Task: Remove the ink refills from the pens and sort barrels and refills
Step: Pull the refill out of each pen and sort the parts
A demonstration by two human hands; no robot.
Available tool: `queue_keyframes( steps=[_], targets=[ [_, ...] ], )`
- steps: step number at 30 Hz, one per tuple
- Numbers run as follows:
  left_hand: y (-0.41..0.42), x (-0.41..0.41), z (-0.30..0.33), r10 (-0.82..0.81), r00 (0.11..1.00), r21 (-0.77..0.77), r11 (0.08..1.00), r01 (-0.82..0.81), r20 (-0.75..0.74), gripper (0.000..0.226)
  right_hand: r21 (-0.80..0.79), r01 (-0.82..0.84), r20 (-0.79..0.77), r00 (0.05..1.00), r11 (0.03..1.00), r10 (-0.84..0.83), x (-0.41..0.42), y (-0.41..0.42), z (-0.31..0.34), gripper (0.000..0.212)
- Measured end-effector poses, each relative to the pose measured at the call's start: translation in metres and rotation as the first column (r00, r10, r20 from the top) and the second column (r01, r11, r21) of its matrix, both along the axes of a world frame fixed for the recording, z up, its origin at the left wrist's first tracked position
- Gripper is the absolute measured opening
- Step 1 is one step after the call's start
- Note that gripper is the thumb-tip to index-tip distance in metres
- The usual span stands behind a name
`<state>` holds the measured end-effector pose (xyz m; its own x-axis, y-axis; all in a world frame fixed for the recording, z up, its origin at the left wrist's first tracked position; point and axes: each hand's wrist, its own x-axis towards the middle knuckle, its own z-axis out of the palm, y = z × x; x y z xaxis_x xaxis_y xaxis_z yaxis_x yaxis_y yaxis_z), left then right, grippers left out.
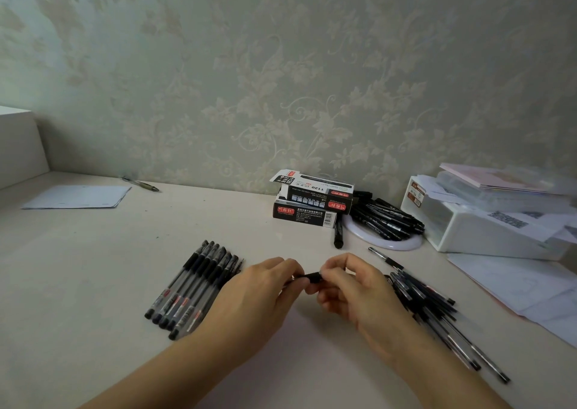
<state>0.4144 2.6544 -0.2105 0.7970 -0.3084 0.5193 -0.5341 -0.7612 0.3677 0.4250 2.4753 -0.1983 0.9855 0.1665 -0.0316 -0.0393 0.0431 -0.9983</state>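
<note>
Both hands meet over the middle of the desk on one black pen (310, 277), held level. My left hand (265, 290) grips its left part, most of which is hidden under the fingers. My right hand (346, 287) pinches the dark right end. To the left lies a neat row of several clear-barrelled pens (195, 287) with black grips. A loose heap of dark pens and thin refills (437, 312) spreads to the right of my right hand. A further pile of black pens (385, 218) rests on a white round plate (406, 243) at the back.
Two stacked black pen boxes (312, 201) stand at the back centre, one with its flap open. A white plastic bin (480, 221) with papers sits at the right, loose sheets (515, 280) in front. A paper sheet (78, 197) and a lone pen (140, 183) lie far left.
</note>
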Motion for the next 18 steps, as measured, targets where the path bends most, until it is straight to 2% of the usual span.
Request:
queue_keyframes(
  steps=[6, 13, 18],
  targets=[
    [-0.0019, -0.0003, 0.0027, -0.093, 0.993, 0.024, 0.995, 0.095, -0.075, 0.019, -0.130, -0.005, 0.139, 0.990, 0.991, 0.023, -0.0033, 0.0054, -0.0038, 0.010],
    [0.0007, 0.0002, 0.0046, 0.039, 0.998, 0.223, 0.974, -0.051, 0.059, 0.029, -0.129, 0.010, 0.182, 0.983, 0.992, 0.014, -0.0044, 0.0079, 0.0002, 0.012],
    [0.0062, 0.0084, 0.0024, 0.160, 0.980, 0.229, 0.956, -0.184, 0.119, 0.057, -0.104, 0.055, 0.220, 0.975, 0.993, -0.032, -0.0029, 0.0067, -0.0001, 0.011]
  ],
)
